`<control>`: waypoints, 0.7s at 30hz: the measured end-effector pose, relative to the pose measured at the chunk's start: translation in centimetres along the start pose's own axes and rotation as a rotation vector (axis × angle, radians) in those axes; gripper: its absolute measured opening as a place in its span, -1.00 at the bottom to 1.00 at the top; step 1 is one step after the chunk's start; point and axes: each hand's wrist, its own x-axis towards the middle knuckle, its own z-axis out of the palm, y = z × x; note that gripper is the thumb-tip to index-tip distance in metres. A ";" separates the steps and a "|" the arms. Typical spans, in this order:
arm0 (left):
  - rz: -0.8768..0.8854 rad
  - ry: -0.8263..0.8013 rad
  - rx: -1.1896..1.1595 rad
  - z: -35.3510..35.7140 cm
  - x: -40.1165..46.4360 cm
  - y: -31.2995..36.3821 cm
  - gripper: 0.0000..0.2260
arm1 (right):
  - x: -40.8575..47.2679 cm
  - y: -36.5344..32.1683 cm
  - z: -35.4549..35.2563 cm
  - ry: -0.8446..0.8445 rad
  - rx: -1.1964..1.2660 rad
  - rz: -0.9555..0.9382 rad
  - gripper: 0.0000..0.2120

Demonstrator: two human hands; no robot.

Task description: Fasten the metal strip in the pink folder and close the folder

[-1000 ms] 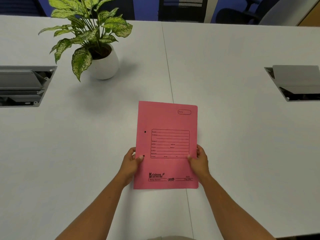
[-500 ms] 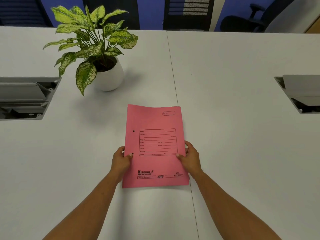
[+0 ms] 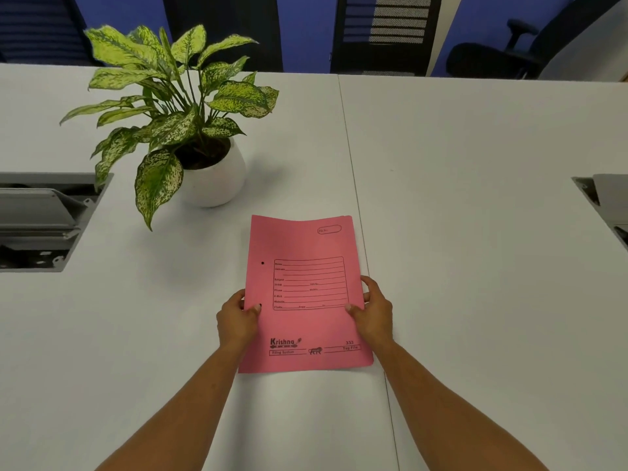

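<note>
The pink folder (image 3: 302, 246) is shut, front cover up, with a printed form box and two punched holes near its left edge. It is held just above the white table (image 3: 475, 232). My left hand (image 3: 236, 319) grips its left edge, thumb on the cover by the lower hole. My right hand (image 3: 373, 309) grips its right edge, thumb on the cover. The metal strip is hidden inside the folder.
A leafy plant in a round white pot (image 3: 217, 181) stands just beyond the folder, to the left. Open grey cable boxes are sunk in the table at the left (image 3: 40, 226) and right (image 3: 608, 205) edges. Black office chairs (image 3: 492, 56) stand behind the table.
The view has tilted up, so the folder and both hands sit a little further left in the frame. Both hands keep the same grip on the folder's edges.
</note>
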 end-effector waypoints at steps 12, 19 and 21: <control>0.076 0.119 0.454 0.9 2.2 -0.2 -0.55 | 1.0 0.1 1.4 0.022 -0.597 -0.055 -0.55; 0.166 0.180 0.488 0.6 -0.8 -1.3 -0.59 | -1.9 2.8 -0.2 0.181 -0.702 -0.212 -0.61; 0.178 0.197 0.486 0.8 -1.9 -1.7 -0.60 | -2.8 3.3 -0.4 0.180 -0.689 -0.237 -0.61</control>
